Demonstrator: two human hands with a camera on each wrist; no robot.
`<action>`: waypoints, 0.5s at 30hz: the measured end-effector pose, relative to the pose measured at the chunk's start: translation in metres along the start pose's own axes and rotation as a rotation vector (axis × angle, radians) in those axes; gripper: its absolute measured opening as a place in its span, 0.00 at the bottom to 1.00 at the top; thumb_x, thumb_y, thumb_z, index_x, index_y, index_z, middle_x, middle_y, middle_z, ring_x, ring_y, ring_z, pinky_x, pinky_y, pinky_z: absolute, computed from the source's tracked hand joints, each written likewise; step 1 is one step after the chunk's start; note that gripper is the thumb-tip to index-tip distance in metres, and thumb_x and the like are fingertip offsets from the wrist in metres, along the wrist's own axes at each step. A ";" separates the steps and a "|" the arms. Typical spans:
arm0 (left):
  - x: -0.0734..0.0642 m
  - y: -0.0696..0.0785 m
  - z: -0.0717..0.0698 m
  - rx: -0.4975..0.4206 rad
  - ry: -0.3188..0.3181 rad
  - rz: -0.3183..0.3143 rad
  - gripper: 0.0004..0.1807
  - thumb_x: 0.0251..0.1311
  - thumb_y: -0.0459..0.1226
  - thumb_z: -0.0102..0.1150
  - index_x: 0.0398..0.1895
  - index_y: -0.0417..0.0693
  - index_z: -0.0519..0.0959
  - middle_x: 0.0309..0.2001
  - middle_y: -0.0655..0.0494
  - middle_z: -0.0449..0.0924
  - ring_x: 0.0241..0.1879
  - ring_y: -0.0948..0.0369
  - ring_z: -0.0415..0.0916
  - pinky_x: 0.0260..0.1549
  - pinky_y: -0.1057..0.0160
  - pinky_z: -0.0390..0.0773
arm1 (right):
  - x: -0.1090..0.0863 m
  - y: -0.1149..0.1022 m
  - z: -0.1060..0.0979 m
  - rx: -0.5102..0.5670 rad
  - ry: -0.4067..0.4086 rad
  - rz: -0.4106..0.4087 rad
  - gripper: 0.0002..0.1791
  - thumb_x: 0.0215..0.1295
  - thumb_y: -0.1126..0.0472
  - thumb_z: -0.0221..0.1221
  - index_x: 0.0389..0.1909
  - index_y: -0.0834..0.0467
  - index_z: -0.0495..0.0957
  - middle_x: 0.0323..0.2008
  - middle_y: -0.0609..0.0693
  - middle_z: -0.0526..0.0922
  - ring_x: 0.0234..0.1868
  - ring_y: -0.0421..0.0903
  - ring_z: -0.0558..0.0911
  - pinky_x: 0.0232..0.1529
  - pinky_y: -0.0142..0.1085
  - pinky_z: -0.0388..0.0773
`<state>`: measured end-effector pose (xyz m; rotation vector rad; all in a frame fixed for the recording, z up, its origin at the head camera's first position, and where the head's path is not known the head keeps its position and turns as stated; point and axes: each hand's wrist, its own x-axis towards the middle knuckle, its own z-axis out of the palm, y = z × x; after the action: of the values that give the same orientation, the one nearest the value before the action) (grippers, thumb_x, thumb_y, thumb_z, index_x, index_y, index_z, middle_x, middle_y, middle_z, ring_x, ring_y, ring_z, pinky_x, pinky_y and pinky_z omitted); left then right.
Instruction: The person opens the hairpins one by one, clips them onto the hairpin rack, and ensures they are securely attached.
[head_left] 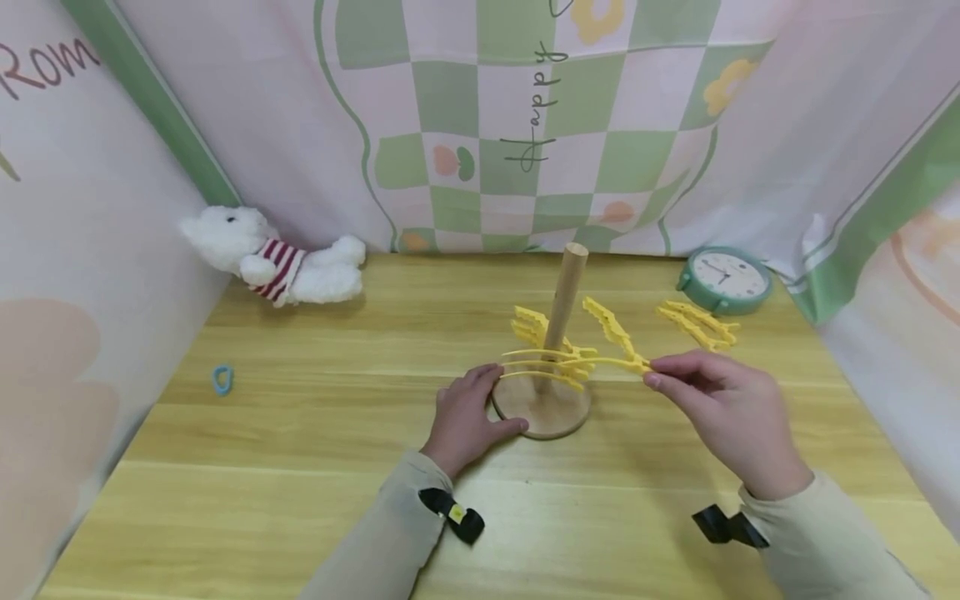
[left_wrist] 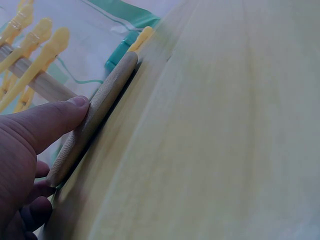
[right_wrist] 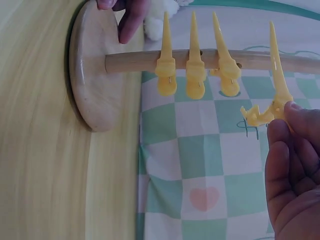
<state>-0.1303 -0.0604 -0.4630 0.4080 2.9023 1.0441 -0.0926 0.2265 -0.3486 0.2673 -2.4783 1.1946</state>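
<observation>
A wooden stand, a round base [head_left: 543, 417] with an upright post [head_left: 567, 287], stands on the table. My left hand [head_left: 467, 423] grips the base's left edge; its thumb [left_wrist: 75, 107] presses the top face while the other fingers bend at the rim. Three yellow alligator hair clips [right_wrist: 194, 72] are clamped along the lower post, one above another. Between thumb and fingertips my right hand [head_left: 729, 412] pinches another yellow alligator hair clip [head_left: 611, 333] by its handle end. That clip's jaws are spread apart, and one prong overlaps the post in the head view.
More yellow clips [head_left: 697, 325] lie on the table [head_left: 300, 500] at the right, near a green round clock [head_left: 726, 279]. A white plush toy [head_left: 322, 275] in a striped top lies back left. A small blue ring-shaped item [head_left: 222, 380] lies at the left. Fabric curtains [head_left: 450, 100] hang behind.
</observation>
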 end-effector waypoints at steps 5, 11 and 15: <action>-0.001 0.000 0.000 -0.001 -0.003 -0.002 0.48 0.51 0.59 0.72 0.72 0.49 0.68 0.72 0.53 0.67 0.68 0.49 0.66 0.65 0.44 0.57 | 0.007 -0.005 0.007 -0.033 -0.019 -0.018 0.05 0.58 0.64 0.72 0.34 0.52 0.89 0.31 0.41 0.89 0.29 0.31 0.82 0.30 0.21 0.75; -0.001 0.000 -0.001 -0.003 -0.006 -0.003 0.48 0.51 0.59 0.72 0.73 0.49 0.68 0.72 0.53 0.67 0.68 0.49 0.66 0.65 0.44 0.57 | 0.016 -0.008 0.017 -0.046 -0.040 -0.063 0.05 0.59 0.63 0.72 0.34 0.51 0.89 0.31 0.45 0.89 0.29 0.32 0.81 0.30 0.22 0.73; 0.000 0.000 0.000 -0.001 -0.007 -0.003 0.48 0.51 0.59 0.72 0.73 0.49 0.68 0.72 0.53 0.66 0.68 0.49 0.66 0.66 0.44 0.56 | 0.021 -0.010 0.024 -0.048 -0.057 -0.078 0.03 0.60 0.62 0.71 0.33 0.51 0.89 0.30 0.44 0.88 0.28 0.35 0.80 0.27 0.24 0.72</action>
<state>-0.1301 -0.0605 -0.4629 0.4070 2.8951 1.0419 -0.1140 0.2014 -0.3464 0.3865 -2.5167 1.1097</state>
